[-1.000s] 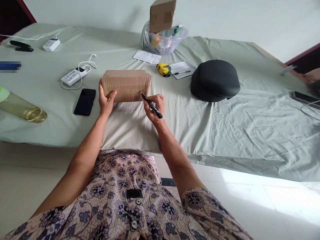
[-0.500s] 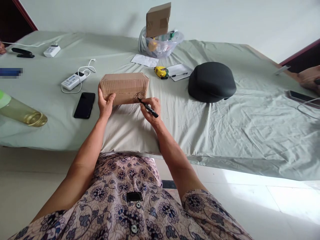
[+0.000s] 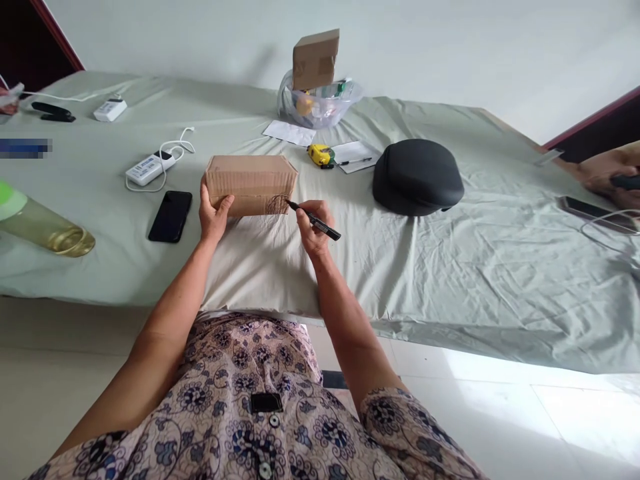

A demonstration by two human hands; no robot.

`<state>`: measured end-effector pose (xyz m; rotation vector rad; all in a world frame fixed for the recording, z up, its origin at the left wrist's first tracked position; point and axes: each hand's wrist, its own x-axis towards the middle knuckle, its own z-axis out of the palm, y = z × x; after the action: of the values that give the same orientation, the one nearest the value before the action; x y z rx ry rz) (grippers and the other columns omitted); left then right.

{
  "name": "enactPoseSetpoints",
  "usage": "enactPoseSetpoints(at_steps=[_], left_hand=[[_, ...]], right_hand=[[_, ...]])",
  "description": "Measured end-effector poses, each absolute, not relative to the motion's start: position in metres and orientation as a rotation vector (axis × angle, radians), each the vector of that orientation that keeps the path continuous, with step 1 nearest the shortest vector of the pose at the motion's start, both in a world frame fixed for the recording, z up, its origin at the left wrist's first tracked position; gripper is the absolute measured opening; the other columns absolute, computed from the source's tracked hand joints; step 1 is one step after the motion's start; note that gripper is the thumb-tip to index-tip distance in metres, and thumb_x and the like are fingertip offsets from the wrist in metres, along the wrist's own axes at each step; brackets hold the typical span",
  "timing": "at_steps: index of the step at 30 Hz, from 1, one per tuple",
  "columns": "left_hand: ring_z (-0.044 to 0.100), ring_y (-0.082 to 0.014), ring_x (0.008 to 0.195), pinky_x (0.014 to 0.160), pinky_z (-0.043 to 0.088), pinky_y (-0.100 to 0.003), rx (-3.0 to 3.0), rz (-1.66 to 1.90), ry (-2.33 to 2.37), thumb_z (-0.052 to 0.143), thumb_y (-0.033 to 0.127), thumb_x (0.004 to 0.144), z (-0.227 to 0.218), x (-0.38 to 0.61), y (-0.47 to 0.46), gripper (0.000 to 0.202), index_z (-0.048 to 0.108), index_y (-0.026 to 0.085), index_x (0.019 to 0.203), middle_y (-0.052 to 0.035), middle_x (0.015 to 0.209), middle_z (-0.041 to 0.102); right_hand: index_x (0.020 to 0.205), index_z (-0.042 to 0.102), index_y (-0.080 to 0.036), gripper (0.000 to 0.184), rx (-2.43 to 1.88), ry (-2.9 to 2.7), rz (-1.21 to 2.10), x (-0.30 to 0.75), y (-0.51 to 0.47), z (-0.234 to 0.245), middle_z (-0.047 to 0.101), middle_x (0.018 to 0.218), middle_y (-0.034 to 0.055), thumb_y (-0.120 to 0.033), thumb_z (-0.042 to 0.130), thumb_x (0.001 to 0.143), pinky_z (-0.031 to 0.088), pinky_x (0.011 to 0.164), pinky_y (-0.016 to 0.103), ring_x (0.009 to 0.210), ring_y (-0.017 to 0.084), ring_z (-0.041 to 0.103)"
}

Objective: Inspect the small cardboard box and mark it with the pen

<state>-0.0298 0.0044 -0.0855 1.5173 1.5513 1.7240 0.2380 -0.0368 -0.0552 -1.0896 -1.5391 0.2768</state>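
A brown cardboard box [image 3: 250, 175] rests on the cloth-covered table in front of me. My left hand [image 3: 214, 212] grips its left end, with the thumb on the near face and the other fingers mostly hidden behind. My right hand [image 3: 315, 223] is closed around a black marker pen [image 3: 323, 225]. The pen's tip meets the right part of the box's near face, where dark looping scribbles show. A black phone [image 3: 171, 216] lies left of my left forearm.
Behind the box are a yellow tape measure [image 3: 321, 155], papers [image 3: 289, 133] and a plastic basket [image 3: 325, 110] holding another box. A black case [image 3: 419, 177] sits to the right. Leftward lie a white power strip [image 3: 150, 168] and a bottle [image 3: 45, 223]. Another person's hand [image 3: 613, 172] shows far right.
My right hand has moved a little to the right with the marker, and the scribble looks larger. My left hand keeps its grip on the box. The whole view has shifted slightly.
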Motion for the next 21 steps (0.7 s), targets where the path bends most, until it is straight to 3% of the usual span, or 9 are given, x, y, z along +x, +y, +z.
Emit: enactPoseSetpoints(at_steps=[3,7,11,15,18,21], left_hand=[[0.042,-0.0328,0.157,0.13,0.036,-0.042,1.529,1.635,1.621,0.075,0.071,0.08,-0.088,-0.03,0.007,0.109,0.034,0.014,0.163,-0.0216,0.167,0.044],[0.045,-0.0334,0.156,0.131,0.034,-0.044,1.509,1.477,1.784,0.078,0.055,0.082,-0.092,-0.028,0.012,0.099,0.038,0.01,0.16,-0.0239,0.166,0.046],[0.047,-0.0355,0.154,0.13,0.037,-0.047,1.514,1.389,1.872,0.078,0.052,0.081,-0.092,-0.027,0.01,0.094,0.042,0.011,0.158,-0.0239,0.164,0.048],[0.054,-0.0326,0.148,0.127,0.039,-0.046,1.641,1.471,1.837,0.066,0.048,0.089,-0.078,-0.033,-0.002,0.08,0.043,0.012,0.157,-0.0227,0.157,0.056],[0.053,-0.0319,0.147,0.128,0.036,-0.047,1.632,1.552,1.994,0.06,0.041,0.093,-0.056,-0.047,-0.019,0.068,0.046,0.015,0.155,-0.0208,0.154,0.059],[0.044,-0.0389,0.153,0.129,0.031,-0.057,1.472,1.441,2.394,0.062,0.035,0.092,-0.034,-0.068,-0.037,0.067,0.048,0.013,0.154,-0.0251,0.157,0.054]], right_hand=[[0.095,0.062,-0.024,0.033,-1.127,-1.422,0.305,0.24,-0.03,-0.06,0.067,0.085,0.0032,-0.056,0.053,0.097,0.058,0.078,0.038,0.075,0.019,0.063],[0.108,0.061,-0.023,0.024,-1.365,-1.349,0.261,0.26,-0.01,-0.072,0.066,0.094,0.004,-0.041,0.054,0.095,0.057,0.094,0.045,0.09,0.022,0.066],[0.134,0.057,-0.02,0.052,-1.693,-1.445,0.262,0.28,0.003,-0.081,0.064,0.13,0.0158,-0.037,0.068,0.086,0.047,0.11,0.055,0.126,0.033,0.059],[0.15,0.048,-0.018,0.078,-1.985,-1.472,0.333,0.285,0.001,-0.081,0.056,0.147,0.0223,-0.046,0.075,0.082,0.038,0.114,0.062,0.138,0.041,0.049],[0.153,0.048,-0.016,0.082,-2.071,-1.5,0.33,0.286,-0.003,-0.078,0.056,0.147,0.0232,-0.053,0.073,0.085,0.034,0.116,0.061,0.139,0.041,0.047],[0.151,0.053,-0.016,0.072,-2.115,-1.513,0.327,0.288,-0.005,-0.074,0.058,0.146,0.0231,-0.048,0.068,0.089,0.033,0.116,0.062,0.14,0.041,0.047]])
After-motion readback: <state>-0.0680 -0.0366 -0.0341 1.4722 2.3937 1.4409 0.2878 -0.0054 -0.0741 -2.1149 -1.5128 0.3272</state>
